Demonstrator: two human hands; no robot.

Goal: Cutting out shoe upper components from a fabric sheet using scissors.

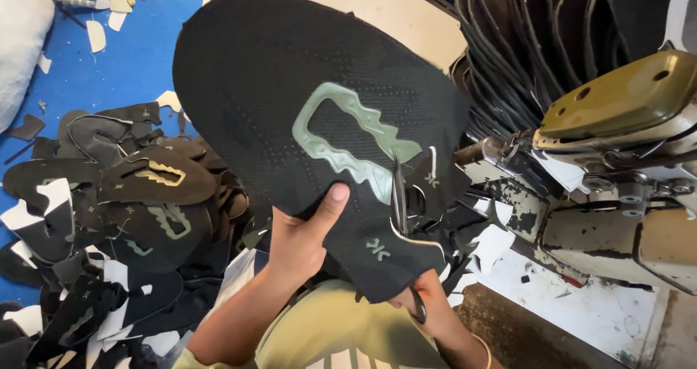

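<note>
While the left hand (301,242) pinches the black mesh shoe-upper panel (290,100) (thumb on top), the right hand (425,300) grips scissors (401,195) pointing up its lower-right edge.

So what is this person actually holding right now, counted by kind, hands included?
Black fabric shoe piece with a pale green outline, held up: 1
Scissors, blades at the piece's edge: 1
Hands: 2, the left hand gripping the piece, the right hand on the scissors
Total: 4
Many more cut pieces lie heaped on the left, too jumbled to count.
</note>
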